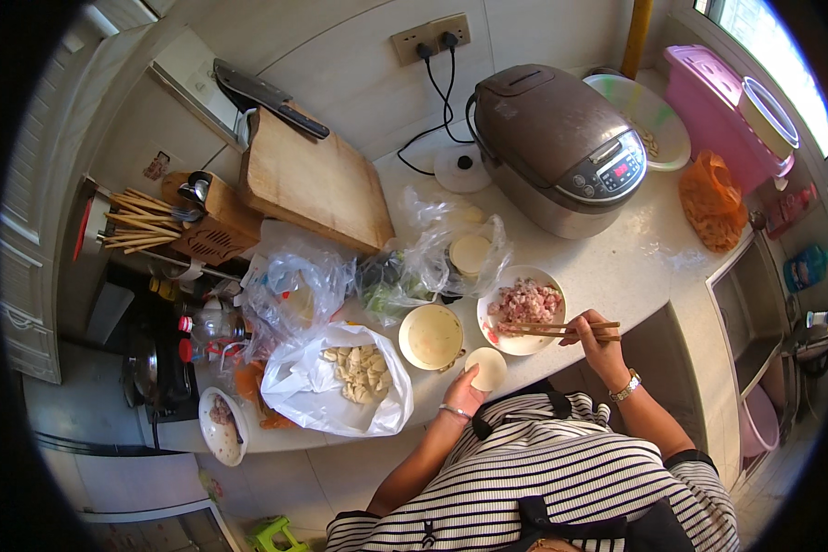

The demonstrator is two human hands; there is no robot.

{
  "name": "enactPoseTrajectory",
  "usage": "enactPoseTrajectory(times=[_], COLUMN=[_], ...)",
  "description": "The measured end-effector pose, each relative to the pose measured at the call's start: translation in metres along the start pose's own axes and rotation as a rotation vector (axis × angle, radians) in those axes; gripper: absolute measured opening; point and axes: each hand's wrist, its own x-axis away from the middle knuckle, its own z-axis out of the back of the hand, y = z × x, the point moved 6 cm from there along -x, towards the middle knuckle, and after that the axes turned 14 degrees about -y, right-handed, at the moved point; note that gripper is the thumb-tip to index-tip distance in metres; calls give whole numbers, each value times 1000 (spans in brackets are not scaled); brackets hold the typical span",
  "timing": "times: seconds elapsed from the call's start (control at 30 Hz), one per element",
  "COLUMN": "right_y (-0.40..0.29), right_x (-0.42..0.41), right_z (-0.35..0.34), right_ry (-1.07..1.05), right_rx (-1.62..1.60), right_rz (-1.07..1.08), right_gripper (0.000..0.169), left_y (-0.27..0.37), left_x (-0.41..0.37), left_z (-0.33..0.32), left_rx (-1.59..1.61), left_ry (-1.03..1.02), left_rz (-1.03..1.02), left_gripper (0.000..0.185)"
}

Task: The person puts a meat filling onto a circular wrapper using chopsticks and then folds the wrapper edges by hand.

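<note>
On the fingers of my left hand point(465, 395) lies a round, pale dumpling wrapper point(488, 369), held near the counter's front edge. My right hand point(599, 345) grips a pair of wooden chopsticks point(545, 330). Their tips reach into the minced meat point(528, 304) in a white bowl point(488, 331). Left of that bowl stands a cream-coloured round bowl point(430, 337) with a little pale material inside. Farther left, a white plastic bag point(303, 407) lies spread, with several folded dumplings point(359, 372) in it. A stack of wrappers point(470, 254) sits within a clear plastic bag point(424, 272).
A rice cooker point(545, 131) stands at the back. A wooden cutting board point(317, 179) leans at the wall beneath a cleaver point(269, 96). At the left are a chopstick holder point(224, 221) and a dish with meat point(210, 431). An orange bag point(712, 203) lies near the sink point(748, 303).
</note>
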Motion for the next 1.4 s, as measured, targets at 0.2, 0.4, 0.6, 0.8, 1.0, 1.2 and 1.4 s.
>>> enactPoseTrajectory(times=[0.2,0.4,0.6,0.8,1.0,1.2,1.4], right_y=[32,34,3,-36,-47,-26,-25], right_x=[5,18,23,27,26,16,5], right_z=[47,75,59,35,30,21,7], right_ry=[212,250,125,35,25,29,-24], right_rx=[-373,-581,-548,-277,-295,-274,-410], right_rz=[-100,-78,-28,50,114,85,51], right_gripper=[31,31,30,29,29,29,28], left_y=[5,10,16,16,23,33,43], left_x=[0,-14,-39,-43,-39,-24,-8], left_z=[-11,-40,-83,-81,-77,-78,-66], left_rx=[11,53,272,305,350,362,321], left_ry=[8,-40,-393,-454,-465,-450,-350], left_rz=[-35,-39,-45,-82,-135,-208,-288], left_gripper=[36,40,42,43,43,41,39])
